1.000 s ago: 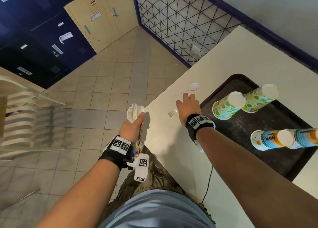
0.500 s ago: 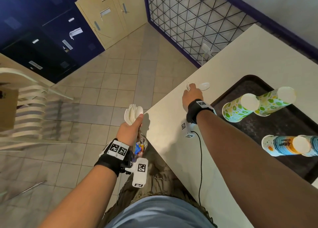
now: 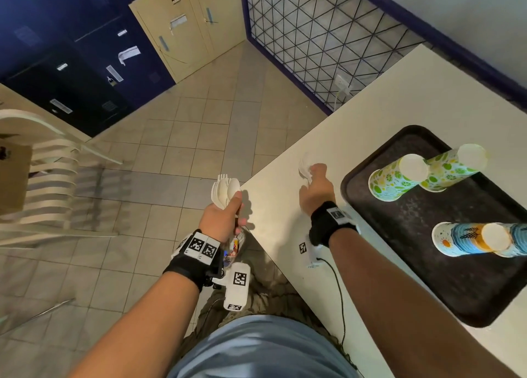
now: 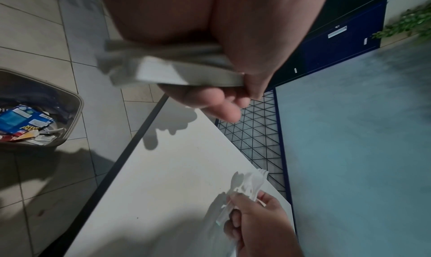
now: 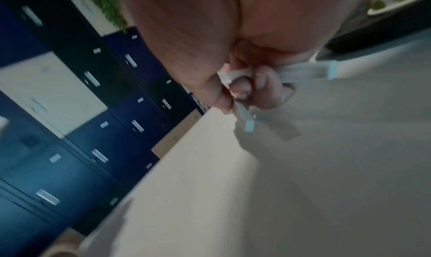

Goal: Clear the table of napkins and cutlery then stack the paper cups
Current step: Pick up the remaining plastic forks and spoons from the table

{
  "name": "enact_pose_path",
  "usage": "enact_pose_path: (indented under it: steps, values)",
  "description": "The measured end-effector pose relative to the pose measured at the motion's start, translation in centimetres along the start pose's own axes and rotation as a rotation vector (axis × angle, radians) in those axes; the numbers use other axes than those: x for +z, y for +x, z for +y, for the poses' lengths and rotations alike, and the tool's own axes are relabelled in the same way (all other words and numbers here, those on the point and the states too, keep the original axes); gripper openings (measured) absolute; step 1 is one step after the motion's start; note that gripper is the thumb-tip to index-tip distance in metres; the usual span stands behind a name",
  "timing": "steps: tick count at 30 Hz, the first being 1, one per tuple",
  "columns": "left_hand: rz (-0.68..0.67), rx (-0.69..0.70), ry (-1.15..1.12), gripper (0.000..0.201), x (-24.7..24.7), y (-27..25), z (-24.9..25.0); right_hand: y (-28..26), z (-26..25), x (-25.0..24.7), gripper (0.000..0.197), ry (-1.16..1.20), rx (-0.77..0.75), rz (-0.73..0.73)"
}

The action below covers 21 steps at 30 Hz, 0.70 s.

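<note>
My left hand [image 3: 228, 213] hangs just off the white table's [image 3: 285, 235] near-left corner and grips a bundle of white plastic cutlery [image 3: 225, 189], heads up. In the left wrist view the bundle's handles [image 4: 177, 73] lie under its curled fingers. Over the table's left edge, my right hand [image 3: 313, 183] holds a white fork and spoon [image 3: 304, 168]. Its fingers curl round their handles [image 5: 242, 114] in the right wrist view. On the dark tray [image 3: 427, 263] stand upside-down paper cups: green-patterned ones [image 3: 396, 178] and blue-patterned ones [image 3: 462, 239].
A grey bin [image 4: 70, 113] with wrappers and used cutlery sits on the tiled floor beside the table. White chairs [image 3: 51, 178] stand at the left. Blue and cream lockers [image 3: 182, 26] and a wire-grid panel [image 3: 313, 35] line the far side.
My right hand reached along the table, picked up the fork and then the spoon, and now holds both above the surface. The left hand has kept its bundle and barely moved.
</note>
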<state>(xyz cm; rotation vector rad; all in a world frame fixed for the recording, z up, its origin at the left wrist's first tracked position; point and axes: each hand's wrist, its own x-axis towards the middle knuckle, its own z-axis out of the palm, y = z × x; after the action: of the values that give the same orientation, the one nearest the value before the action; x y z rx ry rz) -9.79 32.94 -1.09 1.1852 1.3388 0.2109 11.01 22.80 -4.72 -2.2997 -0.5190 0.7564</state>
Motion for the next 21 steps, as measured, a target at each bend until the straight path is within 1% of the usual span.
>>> enact_pose_path:
  steps: [2, 3, 4, 5, 8, 9, 11, 13, 15, 17, 18, 19, 20, 21]
  values:
    - [0.000, 0.047, 0.067, 0.039, 0.3, -0.1, 0.3, -2.4, -0.2, 0.4, 0.034, 0.096, -0.143, 0.076]
    - [0.009, 0.060, 0.106, 0.040, 0.4, -0.1, 0.5, -3.6, -0.4, 0.6, 0.027, 0.114, -0.227, 0.098]
    - [0.002, 0.063, 0.113, 0.042, 0.6, -0.2, 0.7, -4.8, -0.9, 0.5, 0.017, 0.122, -0.304, 0.106]
    - [-0.021, 0.064, 0.075, 0.046, 0.9, -0.3, 1.0, -6.0, -1.5, 0.4, 0.012, 0.130, -0.357, 0.096]
    - [-0.094, 0.052, -0.099, 0.060, 2.0, -0.8, 1.8, -8.6, -2.7, 0.2, 0.019, 0.186, -0.405, 0.028]
    - [-0.113, 0.040, -0.159, 0.063, 2.3, -0.9, 2.0, -9.1, -2.8, 0.2, 0.018, 0.203, -0.424, 0.006]
    - [-0.145, 0.018, -0.220, 0.060, 2.9, -1.1, 2.5, -9.8, -2.8, 0.2, 0.016, 0.233, -0.462, -0.015]
    - [-0.178, 0.017, -0.240, 0.053, 3.3, -1.1, 2.7, -10.1, -2.6, 0.1, 0.016, 0.242, -0.454, -0.015]
    - [-0.178, 0.026, -0.241, 0.046, 3.6, -1.1, 2.6, -10.5, -2.5, -0.2, 0.015, 0.240, -0.452, 0.008]
    - [-0.168, 0.040, -0.240, 0.040, 3.8, -1.4, 2.7, -10.9, -2.5, -0.7, 0.007, 0.224, -0.496, 0.082]
    - [-0.167, 0.050, -0.253, 0.039, 3.9, -1.6, 2.6, -10.7, -2.3, -0.8, 0.011, 0.211, -0.495, 0.103]
    - [-0.165, 0.053, -0.257, 0.040, 3.9, -1.7, 2.6, -10.5, -2.4, -1.0, 0.019, 0.199, -0.422, 0.061]
    - [-0.167, 0.060, -0.245, 0.041, 3.8, -1.8, 2.5, -10.1, -2.5, -1.0, 0.025, 0.228, -0.305, -0.007]
    - [-0.173, 0.074, -0.230, 0.042, 3.8, -1.9, 2.4, -9.9, -2.6, -1.0, 0.030, 0.201, -0.242, -0.062]
